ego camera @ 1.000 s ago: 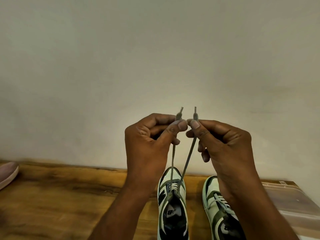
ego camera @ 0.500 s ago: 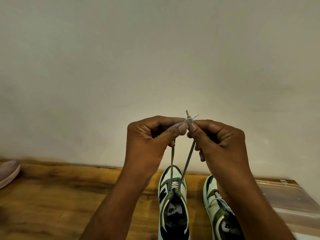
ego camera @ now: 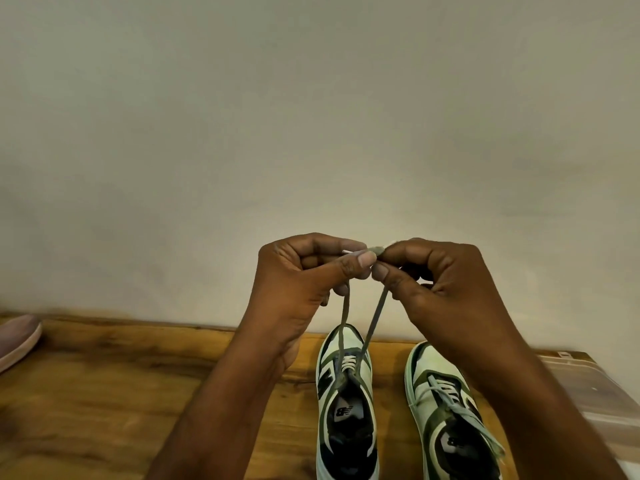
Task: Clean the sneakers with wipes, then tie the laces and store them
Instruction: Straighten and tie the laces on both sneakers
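Both lace tips, upright and apart a second ago, have been brought together and now cross where the two thumbs meet. The left hand (ego camera: pixel 304 282) pinches one end of the grey-green cord laces (ego camera: pixel 375 308) between thumb and forefinger, and the right hand (ego camera: pixel 440 282) pinches the other end the same way, knuckles almost touching. Both strands run down from the pinch, taut and converging, to the top eyelets of the left white-and-dark-green sneaker (ego camera: pixel 346 403), which stands directly below the hands.

This looks like the tying step, at its first crossing; wiping seems finished, though no wipes are in view. Next, one end probably has to pass under the other and both pull outward, without losing the short tips.

Just right of that shoe stands the second white-and-dark-green sneaker (ego camera: pixel 446 407), laces lying loose. Both rest on the brown wooden surface (ego camera: pixel 138 393); a clear plastic container (ego camera: pixel 588 386) sits further right, a pinkish shoe (ego camera: pixel 17 337) far left.
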Demonstrator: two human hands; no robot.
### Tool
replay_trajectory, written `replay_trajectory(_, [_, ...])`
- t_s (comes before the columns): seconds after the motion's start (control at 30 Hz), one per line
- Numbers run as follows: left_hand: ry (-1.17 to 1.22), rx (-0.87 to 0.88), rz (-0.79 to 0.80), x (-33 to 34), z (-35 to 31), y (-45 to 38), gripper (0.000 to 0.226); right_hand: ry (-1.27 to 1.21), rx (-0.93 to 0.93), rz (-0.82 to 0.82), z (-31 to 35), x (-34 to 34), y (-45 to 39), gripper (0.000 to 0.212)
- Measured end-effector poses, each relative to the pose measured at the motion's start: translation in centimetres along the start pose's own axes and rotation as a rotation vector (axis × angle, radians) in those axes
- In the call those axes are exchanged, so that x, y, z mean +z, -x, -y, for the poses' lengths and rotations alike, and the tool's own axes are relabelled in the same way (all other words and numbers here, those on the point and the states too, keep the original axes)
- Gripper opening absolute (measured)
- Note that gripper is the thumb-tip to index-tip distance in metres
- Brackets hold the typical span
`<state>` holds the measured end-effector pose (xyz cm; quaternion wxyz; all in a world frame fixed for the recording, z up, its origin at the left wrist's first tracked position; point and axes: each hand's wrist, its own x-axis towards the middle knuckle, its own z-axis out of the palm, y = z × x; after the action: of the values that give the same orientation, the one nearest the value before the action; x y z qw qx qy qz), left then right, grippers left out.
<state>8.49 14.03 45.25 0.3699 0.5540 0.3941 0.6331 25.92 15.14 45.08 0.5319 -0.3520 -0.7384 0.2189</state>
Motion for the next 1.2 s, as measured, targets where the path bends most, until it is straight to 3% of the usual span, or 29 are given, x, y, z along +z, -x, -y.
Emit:
replay_trajectory(0.17, [-0.027, 0.008, -0.086, 0.3, 0.5, 0.0, 0.015, -0.086, 0.018, -0.133, 0.2, 0.1, 0.1, 0.035])
replay_trajectory(0.37, [-0.007, 0.025, -0.19, 1.2, 0.8, 0.1, 0.01, 0.384, -0.283, -0.24, -0.1, 0.7, 0.5, 0.049])
replay_trajectory(0.5, [-0.003, 0.041, -0.204, 1.5, 0.8, 0.3, 0.013, 0.539, -0.389, -0.242, -1.1, 0.8, 0.5, 0.034])
replay_trajectory(0.63, [-0.051, 0.067, -0.169, 1.4, 0.7, 0.3, 0.011, 0.594, -0.327, -0.235, -1.3, 0.9, 0.5, 0.017])
replay_trajectory(0.9, [-0.272, 0.19, -0.159, 0.7, 1.1, 0.0, 0.009, 0.571, -0.169, -0.117, -1.4, 1.1, 0.3, 0.009])
replay_trajectory(1.03, [-0.254, 0.186, -0.15, 0.7, 1.1, 0.0, 0.01, 0.394, -0.064, -0.032, -1.7, 0.9, 0.0, 0.017])
replay_trajectory(1.2, [-0.153, 0.148, -0.152, 0.9, 1.0, 0.0, 0.011, 0.436, -0.123, -0.116, -1.4, 1.1, 0.1, 0.015])
